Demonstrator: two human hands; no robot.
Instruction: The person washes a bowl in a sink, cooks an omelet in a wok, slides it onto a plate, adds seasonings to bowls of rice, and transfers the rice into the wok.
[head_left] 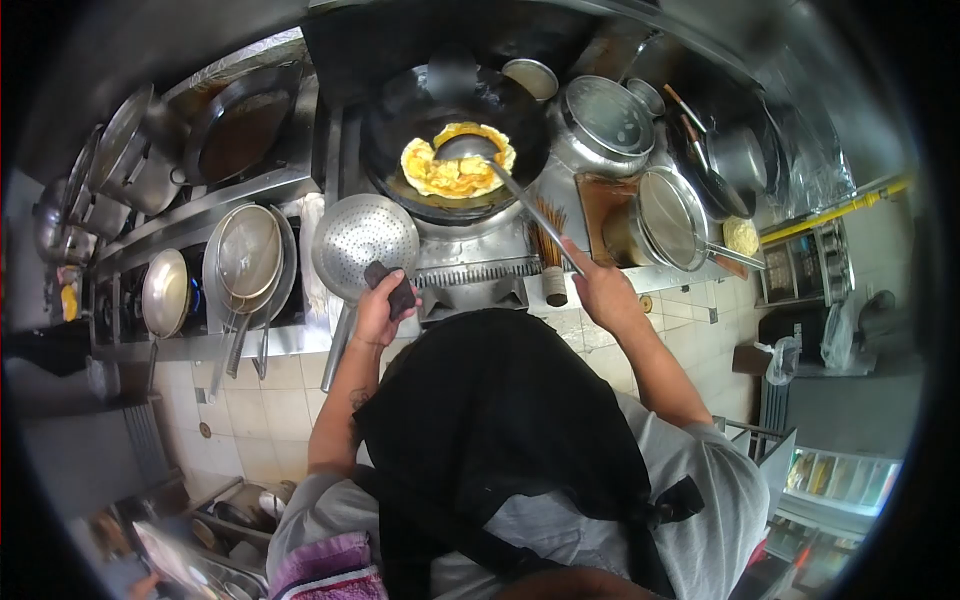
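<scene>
A black wok stands on the burner with yellow cooked egg in its bottom. The bowl of a ladle rests on the egg, and its long handle runs down to the right. My right hand is closed around that handle's end. My left hand grips a dark, block-like thing, perhaps a folded cloth; its kind is unclear. Just behind it lies a round perforated strainer. Between the wok and my right hand is a bamboo brush.
To the right are a lidded metal pot, a wire sieve over a container, and a pan. On the left, sieves and a small pan sit over burners. A large pot and a dark pan stand farther back.
</scene>
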